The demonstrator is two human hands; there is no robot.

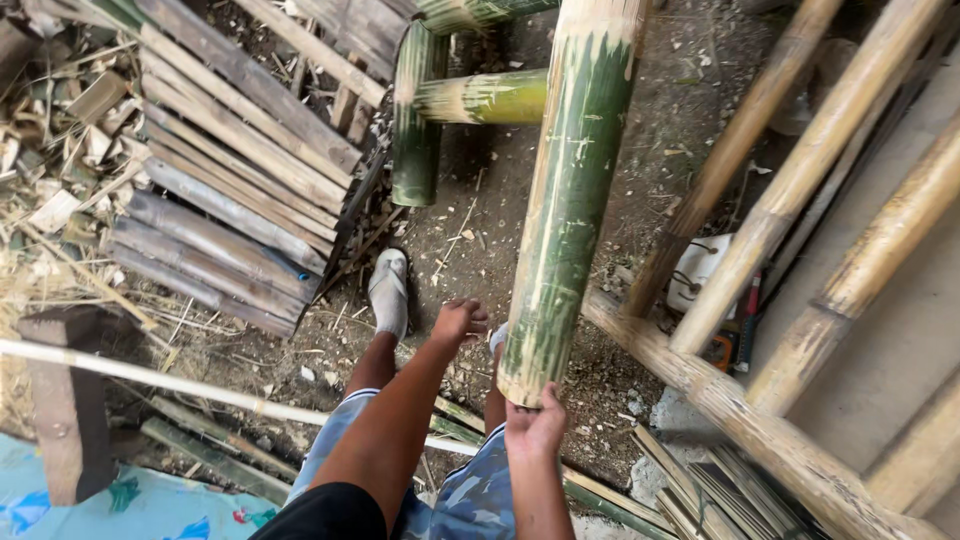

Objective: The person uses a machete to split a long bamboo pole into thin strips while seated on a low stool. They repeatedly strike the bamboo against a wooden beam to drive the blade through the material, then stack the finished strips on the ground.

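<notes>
At centre, we see a thick green bamboo pole (pixel 570 200) standing nearly upright, its cut lower end cupped from below by our right hand (pixel 535 425), fingers curled around the rim. Our left hand (pixel 460 322) hangs free just beside it, fingers loosely bent. We judge the pole stiff, heavy and smooth-skinned. A bamboo frame (pixel 800 200) crowds the right; bare ground (pixel 470 220) lies ahead.

Green bamboo pole (pixel 570 190) — smooth, scraped pale in streaks — above rough dirt ground (pixel 640 130).
</notes>
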